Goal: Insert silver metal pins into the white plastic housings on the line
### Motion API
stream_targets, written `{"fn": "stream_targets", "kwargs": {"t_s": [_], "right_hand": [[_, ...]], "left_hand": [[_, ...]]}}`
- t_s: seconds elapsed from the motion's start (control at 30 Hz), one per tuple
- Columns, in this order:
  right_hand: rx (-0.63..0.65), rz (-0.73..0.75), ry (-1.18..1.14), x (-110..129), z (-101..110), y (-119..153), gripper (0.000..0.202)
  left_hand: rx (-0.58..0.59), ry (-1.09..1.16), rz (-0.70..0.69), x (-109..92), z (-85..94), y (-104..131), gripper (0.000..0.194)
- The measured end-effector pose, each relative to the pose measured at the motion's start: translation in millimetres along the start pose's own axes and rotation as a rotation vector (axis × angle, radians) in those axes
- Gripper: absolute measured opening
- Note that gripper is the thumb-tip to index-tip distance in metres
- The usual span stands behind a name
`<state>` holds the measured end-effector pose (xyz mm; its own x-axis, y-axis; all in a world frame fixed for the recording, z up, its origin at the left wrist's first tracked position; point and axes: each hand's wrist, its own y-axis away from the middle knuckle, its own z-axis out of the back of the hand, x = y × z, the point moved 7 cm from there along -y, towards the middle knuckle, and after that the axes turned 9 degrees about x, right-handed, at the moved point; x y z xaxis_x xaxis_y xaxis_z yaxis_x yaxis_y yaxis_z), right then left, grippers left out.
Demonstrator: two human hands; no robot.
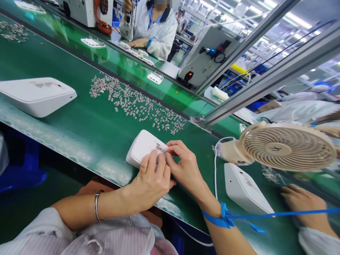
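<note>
A white plastic housing [139, 147] lies on the green work surface in front of me, with a small recess on its top face. My left hand [152, 179], with a silver bangle at the wrist, bends its fingers over the near right part of the housing and holds it. At the recess's right end, my right hand [183, 164] has thumb and forefinger pinched together; whatever lies between them is too small to make out. A blue wrist strap [220, 217] circles my right wrist. Beyond the housing, many small metal pieces [138, 102] are scattered.
Similar white housings stand at the left [39, 97] and right [245, 187]. A beige fan [287, 147] and its white cable [215, 170] are on my right. Another person's hand [305, 203] rests near the right edge. A co-worker [156, 32] sits across the line.
</note>
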<state>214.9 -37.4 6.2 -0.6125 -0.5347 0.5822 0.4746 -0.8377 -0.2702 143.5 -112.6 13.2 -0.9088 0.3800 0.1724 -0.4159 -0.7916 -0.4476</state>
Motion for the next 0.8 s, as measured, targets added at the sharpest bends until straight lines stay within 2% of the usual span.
{"fn": "stream_targets", "kwargs": {"t_s": [0.23,0.4,0.53,0.8], "right_hand": [[0.109,0.009,0.012,0.6,-0.4,-3.2,0.015],[0.158,0.076,0.136,6.3,-2.3,-5.7,0.018],[0.150,0.099,0.204,7.9,-2.2,-7.1,0.019],[0.108,0.142,0.195,8.3,-2.3,-6.0,0.018]], "left_hand": [[-0.057,0.014,0.025,-1.6,-2.1,0.9,0.041],[-0.101,-0.001,0.033,-1.5,0.1,1.0,0.038],[-0.087,-0.020,0.025,-2.9,1.2,1.7,0.040],[-0.078,0.000,0.050,-2.0,-0.8,0.7,0.037]]}}
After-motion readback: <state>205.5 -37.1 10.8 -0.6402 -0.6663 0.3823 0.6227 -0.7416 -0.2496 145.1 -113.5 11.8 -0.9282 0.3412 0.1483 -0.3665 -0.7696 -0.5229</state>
